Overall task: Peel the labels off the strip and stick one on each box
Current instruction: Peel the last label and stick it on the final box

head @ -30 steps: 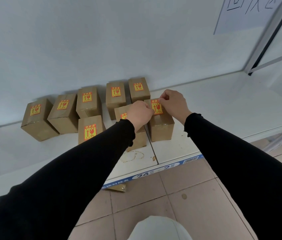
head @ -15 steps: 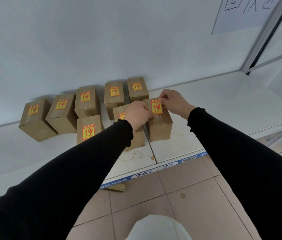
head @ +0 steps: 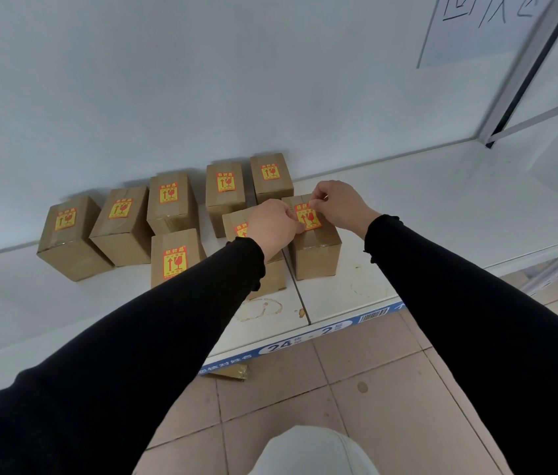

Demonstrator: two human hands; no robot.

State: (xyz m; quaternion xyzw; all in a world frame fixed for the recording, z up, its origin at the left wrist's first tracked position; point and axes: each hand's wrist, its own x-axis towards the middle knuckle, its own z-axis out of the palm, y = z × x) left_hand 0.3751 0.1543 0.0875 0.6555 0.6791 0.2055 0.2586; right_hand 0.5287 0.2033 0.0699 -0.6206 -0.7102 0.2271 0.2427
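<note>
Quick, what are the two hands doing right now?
Left hand: fingers curled, holding the lower left edge of the label on the box.
Right hand: pinching the label's top edge.

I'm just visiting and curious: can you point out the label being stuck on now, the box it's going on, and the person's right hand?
label (head: 309, 218), head view, on its yellow middle.
box (head: 317, 257), head view, on its front face.
right hand (head: 337, 204), head view, on its back.
</note>
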